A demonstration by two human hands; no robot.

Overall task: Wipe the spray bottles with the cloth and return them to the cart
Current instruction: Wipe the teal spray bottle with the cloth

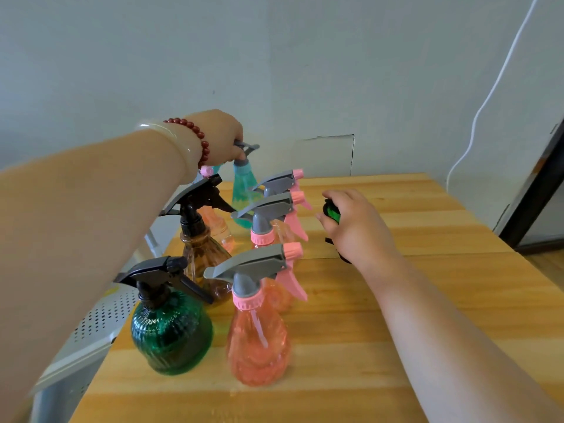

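Note:
My left hand (222,135) grips the grey trigger head of a teal spray bottle (244,190) at the far left of the wooden table (396,300); the bottle looks lifted above the table. My right hand (357,224) holds a green and black thing (332,212), partly hidden under the fingers, on the table's middle. Several more bottles stand in a cluster: a dark green one (171,331) and a pink one (259,340) nearest me, an amber one (204,257) behind, and more pink ones (274,227) further back.
A white perforated cart shelf (97,319) sits lower, against the table's left edge. A pale wall runs behind, with a white cable (488,96) hanging down it. A dark door frame (534,190) stands at the far right.

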